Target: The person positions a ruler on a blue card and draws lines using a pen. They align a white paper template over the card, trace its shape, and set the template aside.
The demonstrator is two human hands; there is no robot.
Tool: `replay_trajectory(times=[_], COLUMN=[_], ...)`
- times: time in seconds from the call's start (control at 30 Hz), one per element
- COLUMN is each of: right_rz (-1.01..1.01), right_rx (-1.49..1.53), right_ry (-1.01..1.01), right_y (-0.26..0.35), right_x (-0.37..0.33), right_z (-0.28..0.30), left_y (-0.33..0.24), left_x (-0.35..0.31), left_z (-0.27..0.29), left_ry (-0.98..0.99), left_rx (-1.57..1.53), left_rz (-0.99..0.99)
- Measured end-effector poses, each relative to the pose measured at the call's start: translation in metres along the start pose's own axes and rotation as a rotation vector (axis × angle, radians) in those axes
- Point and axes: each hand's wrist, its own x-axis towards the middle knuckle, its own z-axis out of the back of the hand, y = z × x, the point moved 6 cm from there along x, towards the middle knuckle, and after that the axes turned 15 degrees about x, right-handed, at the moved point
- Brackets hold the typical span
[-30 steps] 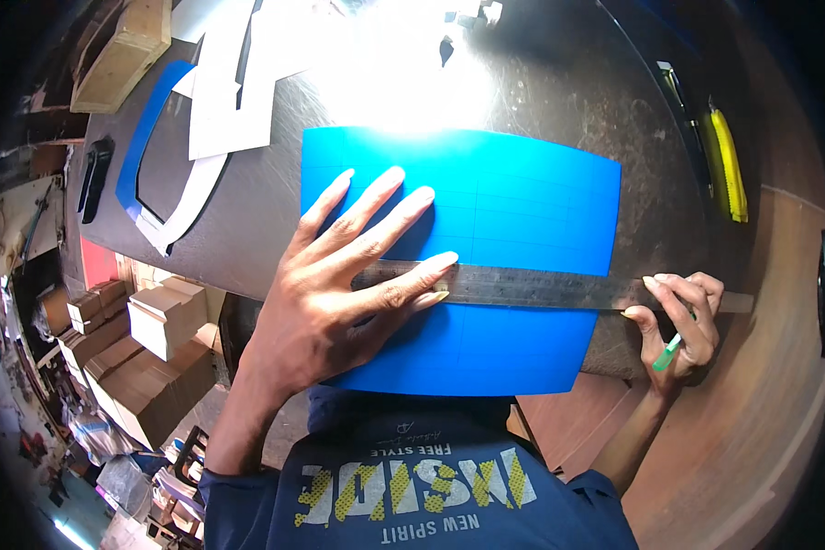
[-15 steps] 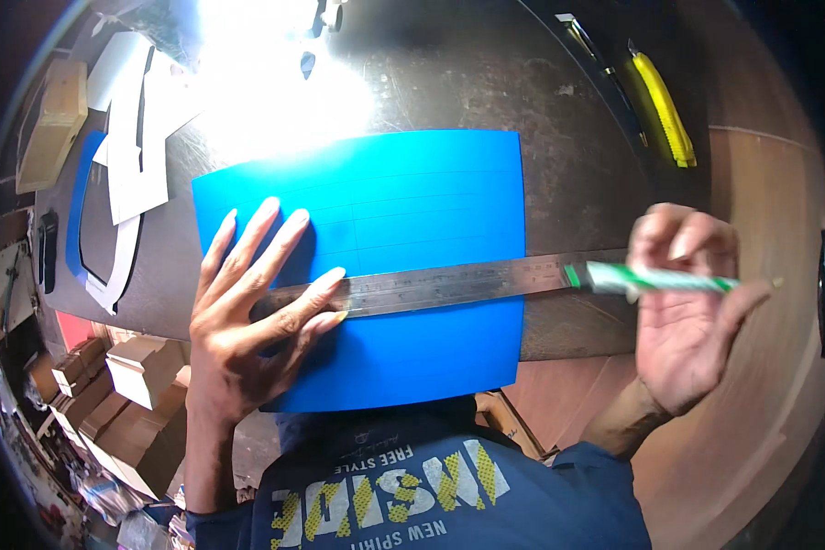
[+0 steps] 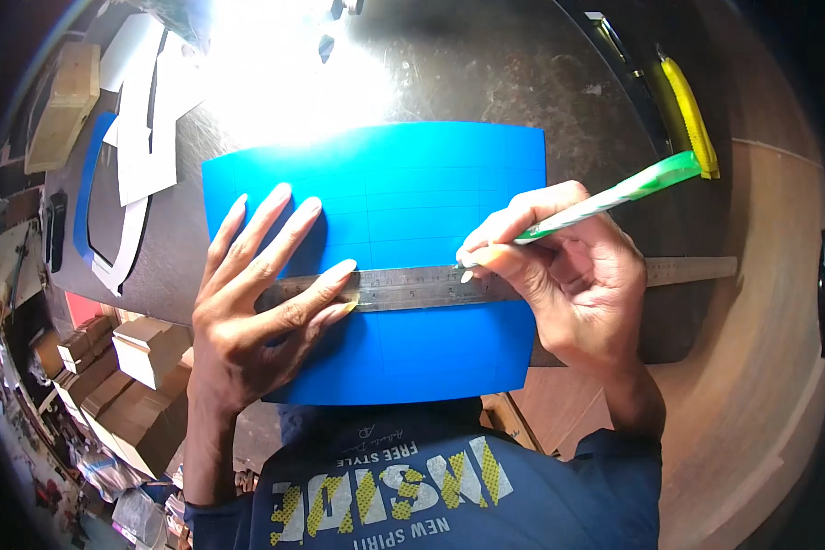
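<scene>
A blue sheet [image 3: 431,174] with thin ruled lines lies on the dark table in front of me. Across it runs a long metal ruler [image 3: 403,289], its far end reaching past the sheet's right edge. My left hand [image 3: 247,302] is spread, fingertips on the sheet, with the thumb and index finger pressing on the ruler's left part. In my right hand [image 3: 577,266] a green and white pen [image 3: 614,197] is pinched, its tip down at the ruler's upper edge. The fingers partly cover the tip.
Upper right on the table are a yellow utility knife [image 3: 687,115] and a slim black pen-like tool [image 3: 619,46]. White and blue cut pieces [image 3: 147,156] and a wooden block [image 3: 64,105] lie at the left. Cardboard boxes [image 3: 137,394] stand lower left. A bright light glares at the top.
My right hand has come left onto the sheet, turning the pen so its tip meets the ruler's edge. My left hand keeps its hold on the ruler.
</scene>
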Motion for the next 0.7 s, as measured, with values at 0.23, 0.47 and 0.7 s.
replay_trajectory(times=[0.23,0.47,0.7], right_rz=[0.080,0.100,0.121], right_rx=[0.007,-0.094,-0.123], right_ry=[0.043,0.091,0.111], right_y=[-0.0073,-0.0088,-0.0082], right_x=[-0.0021,-0.0049,-0.0052], right_z=[0.0045,0.0037,0.0025], left_y=[0.0004,-0.0008,-0.0016], left_x=[-0.0002,0.0006,0.0013], left_z=[0.0012,0.0005,0.0019], left_ry=[-0.001,0.002,0.019], left_rx=[-0.016,-0.018,-0.024], left_rz=[0.010,0.017,0.025])
